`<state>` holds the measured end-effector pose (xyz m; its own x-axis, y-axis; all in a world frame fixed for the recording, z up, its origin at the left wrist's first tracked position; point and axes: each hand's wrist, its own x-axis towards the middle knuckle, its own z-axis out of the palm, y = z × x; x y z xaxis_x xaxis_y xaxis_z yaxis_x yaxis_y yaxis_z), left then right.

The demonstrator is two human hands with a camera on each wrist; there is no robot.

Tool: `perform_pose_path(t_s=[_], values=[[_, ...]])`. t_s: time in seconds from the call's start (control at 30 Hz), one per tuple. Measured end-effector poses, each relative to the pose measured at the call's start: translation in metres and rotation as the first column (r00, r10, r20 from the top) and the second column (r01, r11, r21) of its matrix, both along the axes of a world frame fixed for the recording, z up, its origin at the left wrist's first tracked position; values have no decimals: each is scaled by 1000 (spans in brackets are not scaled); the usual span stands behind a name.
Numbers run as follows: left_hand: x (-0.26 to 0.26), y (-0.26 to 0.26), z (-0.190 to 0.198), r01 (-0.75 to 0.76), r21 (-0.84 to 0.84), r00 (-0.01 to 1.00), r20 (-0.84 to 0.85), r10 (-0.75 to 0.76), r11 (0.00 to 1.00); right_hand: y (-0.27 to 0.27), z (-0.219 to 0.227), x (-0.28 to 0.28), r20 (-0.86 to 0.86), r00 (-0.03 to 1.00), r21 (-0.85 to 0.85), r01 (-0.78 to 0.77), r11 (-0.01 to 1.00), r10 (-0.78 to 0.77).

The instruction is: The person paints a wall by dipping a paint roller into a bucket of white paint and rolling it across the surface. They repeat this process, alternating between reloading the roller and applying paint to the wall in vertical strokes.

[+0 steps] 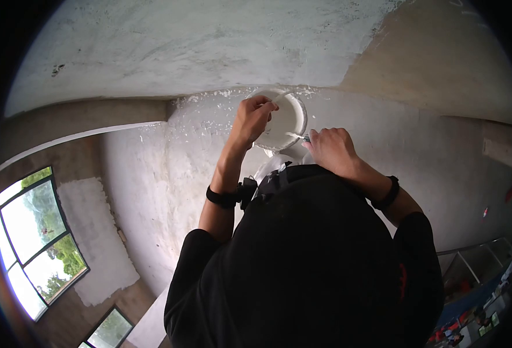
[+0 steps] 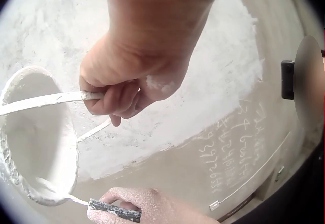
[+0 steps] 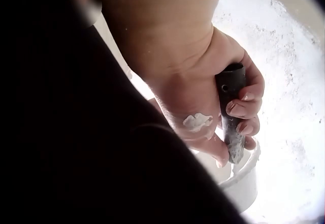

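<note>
My left hand (image 1: pixel 253 120) grips the flat white handle (image 2: pixel 48 101) of a white bucket (image 1: pixel 303 116). The bucket's rim and inside are coated with pale plaster-like paste. In the head view it lies ahead of my body, its mouth facing me. My right hand (image 1: pixel 332 149) holds a trowel-like tool by its dark, round handle (image 3: pixel 234 89), fingers wrapped round it. A thin, paste-coated shank (image 2: pixel 76 199) runs from that handle over the bucket's near rim, and the tool's far end is hidden in the bucket. White paste sticks to both hands.
A wall (image 1: pixel 209 52) with a patchy white coat stands ahead, bare brown at its right. White splatters (image 1: pixel 201 130) dot the grey surface around the bucket. Windows (image 1: pixel 41 232) are at the left, and cluttered items (image 1: pixel 470 325) at the lower right. Handwriting (image 2: pixel 228 153) marks the uncoated part.
</note>
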<state>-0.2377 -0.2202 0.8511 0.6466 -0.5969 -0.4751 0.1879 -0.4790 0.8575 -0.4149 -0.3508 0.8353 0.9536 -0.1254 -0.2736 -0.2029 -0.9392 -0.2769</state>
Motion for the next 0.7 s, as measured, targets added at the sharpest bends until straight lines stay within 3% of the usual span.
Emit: perform_pose_path(t_s=[0.1,0.23,0.4,0.63,0.7], values=[[2,-1,-4,-16,21,1000,14,15,1000,-3,4,0,39,999,-52,-16,999,18],[2,1,-9,-33,44,999,12,33,998,-12,13,-3,-37,999,83,-4,997,7],[1,1,-4,-101,8,985,-141,101,995,-7,37,-20,11,995,54,100,993,-101],[-4,-12,3,-221,-77,964,-168,206,972,-18,59,-44,86,977,38,195,980,-197],[-2,-16,5,-260,-84,956,-161,245,962,-24,58,-49,56,948,73,310,948,-314]])
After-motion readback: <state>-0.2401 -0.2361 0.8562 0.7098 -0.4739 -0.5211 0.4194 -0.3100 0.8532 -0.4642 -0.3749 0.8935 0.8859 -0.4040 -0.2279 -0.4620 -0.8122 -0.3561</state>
